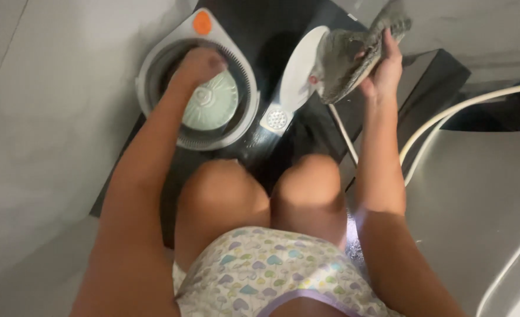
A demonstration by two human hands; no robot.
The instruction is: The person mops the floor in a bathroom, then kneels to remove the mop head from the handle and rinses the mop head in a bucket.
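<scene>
Left hand point(200, 66), at eleven o'clock, fingers curled down inside the round grey-rimmed washer tub point(154, 56), whether gripping anything cannot be told; pale green disc point(213, 103) in the tub's base; right hand point(383, 70), at one o'clock, closed around a raised grey shoe point(345, 58).

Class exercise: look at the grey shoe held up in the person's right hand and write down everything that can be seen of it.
The grey shoe looks like a soft knitted or mesh slip-on with a mottled grey upper and a pale, thin sole edge. It is lifted off the floor, tilted, its toe end pointing up and away at the top of the picture. The right hand grips it from the sole side, fingers curled round its edge. It hangs over the dark floor strip, beside a white open lid. Whether it is wet cannot be told.
</scene>
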